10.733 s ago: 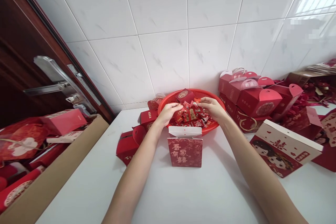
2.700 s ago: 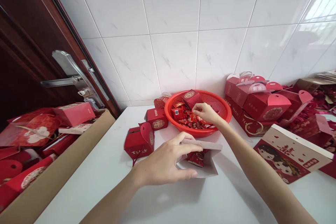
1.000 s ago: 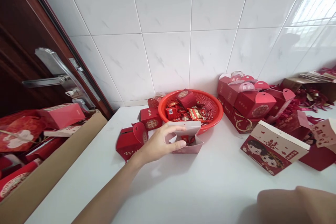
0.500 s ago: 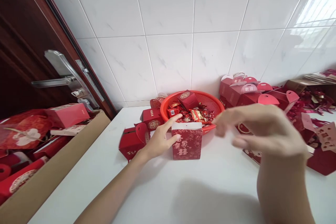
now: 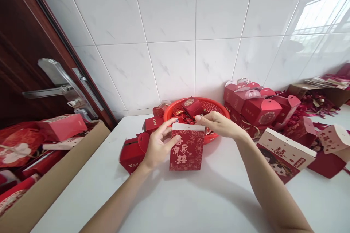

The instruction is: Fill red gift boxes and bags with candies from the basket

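A dark red gift box (image 5: 188,156) with white lettering and a pale top edge stands tilted on the white table. My left hand (image 5: 160,145) grips its left side, thumb on the front and fingers behind. My right hand (image 5: 220,122) is at the box's upper right corner, above the basket. Its thumb is bent in and the fingertips are partly hidden, so what they hold I cannot make out. Just behind is a red plastic basket (image 5: 225,112) with wrapped sweets (image 5: 179,113) and a small red box (image 5: 192,106) in it.
Red boxes (image 5: 132,153) stand left of the basket. More handled boxes (image 5: 261,111) are stacked at right, near a box with a cream top (image 5: 286,143). A carton (image 5: 68,160) of red packaging sits at left, by the door handle (image 5: 45,92). The tiled wall (image 5: 172,69) rises behind.
My right hand has swung in from the right to the top of the gift box. The cream-topped box at right has come into fuller view. My left hand stays on the box's left side.
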The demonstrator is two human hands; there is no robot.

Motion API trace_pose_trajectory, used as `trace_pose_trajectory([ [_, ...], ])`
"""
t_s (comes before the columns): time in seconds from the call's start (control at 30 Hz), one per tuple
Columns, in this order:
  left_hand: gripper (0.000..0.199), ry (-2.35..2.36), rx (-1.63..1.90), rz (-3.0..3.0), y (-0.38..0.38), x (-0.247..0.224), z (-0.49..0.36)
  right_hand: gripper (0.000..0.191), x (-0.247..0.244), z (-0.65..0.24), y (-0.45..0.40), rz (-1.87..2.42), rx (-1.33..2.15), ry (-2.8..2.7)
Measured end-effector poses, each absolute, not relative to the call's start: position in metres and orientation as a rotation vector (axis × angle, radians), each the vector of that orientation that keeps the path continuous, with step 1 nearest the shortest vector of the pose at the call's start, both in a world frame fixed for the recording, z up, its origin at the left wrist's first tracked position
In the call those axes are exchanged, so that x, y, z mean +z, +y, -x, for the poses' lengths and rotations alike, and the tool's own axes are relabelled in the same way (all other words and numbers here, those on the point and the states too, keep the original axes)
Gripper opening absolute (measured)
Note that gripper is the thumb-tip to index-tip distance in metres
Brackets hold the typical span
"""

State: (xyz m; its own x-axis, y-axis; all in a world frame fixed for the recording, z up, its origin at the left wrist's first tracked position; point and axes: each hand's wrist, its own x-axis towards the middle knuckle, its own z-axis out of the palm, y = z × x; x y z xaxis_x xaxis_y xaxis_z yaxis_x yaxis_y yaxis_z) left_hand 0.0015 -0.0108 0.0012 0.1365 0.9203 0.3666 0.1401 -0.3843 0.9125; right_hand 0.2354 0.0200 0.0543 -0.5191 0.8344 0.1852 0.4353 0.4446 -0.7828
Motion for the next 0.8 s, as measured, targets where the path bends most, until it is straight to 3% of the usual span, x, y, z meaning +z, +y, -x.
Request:
trace_pose_trajectory([
  [0.2,0.023,1.042,1.385,-1.632,-0.007,0.002,-0.003,0.046,0.052,-0.236,0.022,0.961,0.932,-2.202],
  [0.37,0.018,1.03,1.449,-1.561,-0.009,0.005,0.001,0.035,0.046,-0.233,0.027,0.98,0.946,-2.253],
  [0.6,0.044,0.996,1.472,-1.45,-0.006,0.005,0.005,0.03,0.047,-0.228,0.024,0.816,0.943,-2.165],
  [0.8,0.056,1.031,1.376,-1.469,-0.009,0.005,-0.001,0.04,0.05,-0.234,0.007,0.831,0.861,-2.076],
])
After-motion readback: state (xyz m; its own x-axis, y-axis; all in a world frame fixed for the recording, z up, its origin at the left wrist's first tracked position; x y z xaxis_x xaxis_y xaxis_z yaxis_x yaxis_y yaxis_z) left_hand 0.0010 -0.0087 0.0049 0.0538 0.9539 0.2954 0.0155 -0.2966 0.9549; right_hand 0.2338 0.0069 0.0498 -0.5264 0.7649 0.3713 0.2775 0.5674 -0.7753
